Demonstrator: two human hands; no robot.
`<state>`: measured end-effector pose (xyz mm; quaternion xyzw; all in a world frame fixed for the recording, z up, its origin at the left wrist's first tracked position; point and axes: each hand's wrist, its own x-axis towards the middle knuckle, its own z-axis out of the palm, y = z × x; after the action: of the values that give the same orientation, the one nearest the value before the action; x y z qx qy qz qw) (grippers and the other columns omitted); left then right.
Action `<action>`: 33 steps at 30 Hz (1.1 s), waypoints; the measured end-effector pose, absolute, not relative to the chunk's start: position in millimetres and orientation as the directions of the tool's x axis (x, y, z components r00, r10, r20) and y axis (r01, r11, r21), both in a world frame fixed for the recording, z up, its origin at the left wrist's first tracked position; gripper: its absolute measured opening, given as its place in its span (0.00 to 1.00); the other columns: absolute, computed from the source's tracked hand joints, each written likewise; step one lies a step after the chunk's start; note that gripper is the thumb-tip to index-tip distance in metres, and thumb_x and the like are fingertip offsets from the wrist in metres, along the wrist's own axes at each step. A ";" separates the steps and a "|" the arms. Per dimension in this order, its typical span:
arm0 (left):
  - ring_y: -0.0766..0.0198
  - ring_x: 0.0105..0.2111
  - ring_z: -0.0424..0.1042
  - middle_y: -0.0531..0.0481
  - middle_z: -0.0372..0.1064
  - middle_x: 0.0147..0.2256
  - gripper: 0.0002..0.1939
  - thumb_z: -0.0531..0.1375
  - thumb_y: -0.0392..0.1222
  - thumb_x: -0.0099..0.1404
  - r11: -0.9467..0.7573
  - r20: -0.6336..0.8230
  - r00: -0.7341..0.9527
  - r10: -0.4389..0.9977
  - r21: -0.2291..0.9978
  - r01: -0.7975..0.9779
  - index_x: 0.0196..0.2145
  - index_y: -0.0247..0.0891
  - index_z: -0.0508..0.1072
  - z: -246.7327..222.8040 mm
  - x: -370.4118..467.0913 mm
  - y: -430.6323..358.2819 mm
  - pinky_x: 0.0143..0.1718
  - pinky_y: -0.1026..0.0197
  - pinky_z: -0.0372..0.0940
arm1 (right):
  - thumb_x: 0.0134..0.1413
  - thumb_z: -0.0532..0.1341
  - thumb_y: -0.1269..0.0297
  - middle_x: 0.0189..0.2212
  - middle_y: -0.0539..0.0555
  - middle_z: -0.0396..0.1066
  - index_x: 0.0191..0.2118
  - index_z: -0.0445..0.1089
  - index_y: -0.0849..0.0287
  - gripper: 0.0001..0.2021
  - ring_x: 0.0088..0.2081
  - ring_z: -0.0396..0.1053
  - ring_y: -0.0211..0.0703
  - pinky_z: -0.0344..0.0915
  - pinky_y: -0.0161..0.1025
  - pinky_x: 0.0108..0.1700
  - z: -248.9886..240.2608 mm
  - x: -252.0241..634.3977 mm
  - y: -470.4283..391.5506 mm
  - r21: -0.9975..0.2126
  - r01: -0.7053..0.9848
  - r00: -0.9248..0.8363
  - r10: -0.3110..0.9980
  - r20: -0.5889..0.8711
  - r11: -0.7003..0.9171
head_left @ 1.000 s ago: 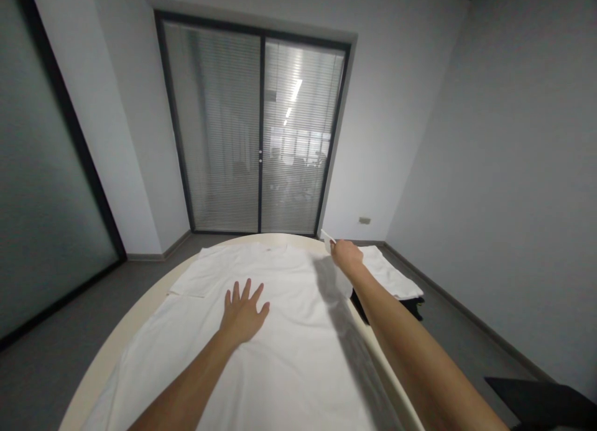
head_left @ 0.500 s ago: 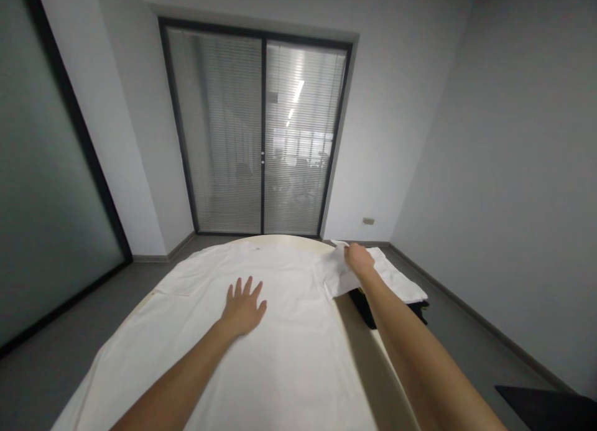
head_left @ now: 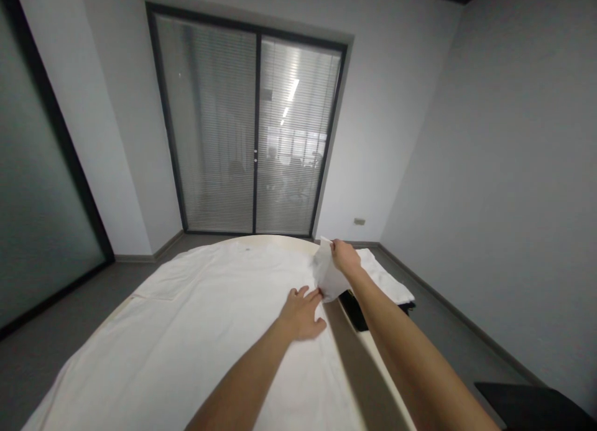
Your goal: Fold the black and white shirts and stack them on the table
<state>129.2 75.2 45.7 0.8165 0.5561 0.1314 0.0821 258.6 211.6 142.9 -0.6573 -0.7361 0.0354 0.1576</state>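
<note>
A white T-shirt (head_left: 205, 338) lies spread flat across a round table. My right hand (head_left: 346, 257) is closed on its right sleeve (head_left: 329, 274) and lifts the edge up from the surface. My left hand (head_left: 302, 314) rests on the shirt just beside the base of that sleeve, fingers stretched out and fingertips touching the fabric there. Past my right forearm lies a stack with a white cloth (head_left: 385, 278) on top and a black cloth (head_left: 354, 311) under it, partly hidden by the arm.
The pale table top (head_left: 280, 240) shows at the far edge and along the right side. A dark flat object (head_left: 532, 403) is at the lower right. Beyond the table stand a glass door (head_left: 254, 132) with blinds and grey walls.
My left hand has moved right across the shirt, from its middle to the sleeve. My right hand still grips the sleeve, which is now raised more upright. The view has turned slightly.
</note>
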 end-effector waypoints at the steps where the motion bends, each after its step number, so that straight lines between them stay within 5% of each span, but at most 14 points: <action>1: 0.43 0.66 0.48 0.46 0.51 0.67 0.36 0.52 0.53 0.62 -0.370 0.126 0.348 0.929 0.278 0.886 0.66 0.42 0.56 45.7 130.2 75.1 0.62 0.38 0.47 | 0.69 0.46 0.58 0.47 0.65 0.74 0.52 0.69 0.59 0.19 0.51 0.72 0.51 0.65 0.44 0.50 142.2 258.8 212.2 -0.262 0.956 -0.082 0.979 0.188 0.131; 7: 0.47 0.68 0.45 0.43 0.42 0.70 0.38 0.46 0.59 0.68 -0.336 0.066 0.334 0.940 0.338 0.879 0.69 0.37 0.50 43.2 119.0 61.1 0.66 0.43 0.45 | 0.68 0.48 0.58 0.48 0.66 0.74 0.52 0.70 0.60 0.19 0.52 0.71 0.53 0.65 0.44 0.51 144.5 247.6 215.9 -0.302 0.947 -0.050 0.976 0.214 0.114; 11: 0.46 0.68 0.45 0.42 0.46 0.69 0.35 0.42 0.59 0.71 -0.184 0.081 0.168 0.982 0.267 0.946 0.68 0.36 0.55 37.2 82.7 44.0 0.66 0.43 0.44 | 0.66 0.49 0.58 0.48 0.67 0.73 0.53 0.70 0.60 0.18 0.51 0.71 0.54 0.65 0.45 0.51 150.6 228.5 214.5 -0.336 0.933 -0.056 0.973 0.223 0.131; 16: 0.42 0.66 0.50 0.37 0.51 0.67 0.32 0.46 0.55 0.71 0.114 0.169 -0.136 0.976 0.129 0.985 0.65 0.32 0.61 23.8 33.0 31.1 0.64 0.43 0.47 | 0.66 0.51 0.57 0.50 0.63 0.73 0.56 0.67 0.57 0.18 0.53 0.70 0.51 0.63 0.43 0.52 145.3 190.4 198.1 -0.366 0.887 -0.202 0.950 0.239 0.280; 23: 0.50 0.67 0.51 0.40 0.54 0.66 0.28 0.48 0.47 0.71 0.137 0.251 -0.173 0.952 0.155 0.978 0.64 0.32 0.62 7.5 19.1 27.2 0.66 0.48 0.48 | 0.66 0.52 0.59 0.47 0.57 0.76 0.61 0.62 0.56 0.20 0.50 0.72 0.43 0.63 0.37 0.50 104.6 155.1 155.4 -0.376 0.794 -0.460 0.876 0.144 0.478; 28: 0.51 0.67 0.50 0.41 0.54 0.66 0.27 0.48 0.46 0.70 0.135 0.240 -0.177 0.954 0.179 0.975 0.63 0.34 0.62 8.3 18.2 28.3 0.66 0.48 0.46 | 0.64 0.53 0.55 0.65 0.63 0.57 0.67 0.56 0.59 0.28 0.66 0.53 0.57 0.53 0.51 0.62 65.6 165.8 135.9 -0.295 0.827 -0.480 0.874 0.071 0.479; 33: 0.49 0.68 0.48 0.43 0.51 0.67 0.29 0.48 0.49 0.70 0.119 0.221 -0.157 0.963 0.176 0.977 0.65 0.37 0.60 8.9 18.1 27.2 0.67 0.46 0.45 | 0.65 0.45 0.44 0.71 0.60 0.43 0.70 0.50 0.57 0.34 0.70 0.37 0.62 0.37 0.58 0.67 32.6 174.5 127.3 -0.255 0.836 -0.501 0.866 0.010 0.486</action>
<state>18.1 27.2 8.9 0.6487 0.7475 0.1405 -0.0259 174.5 127.3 32.6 -0.4949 -0.8594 0.1088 0.0682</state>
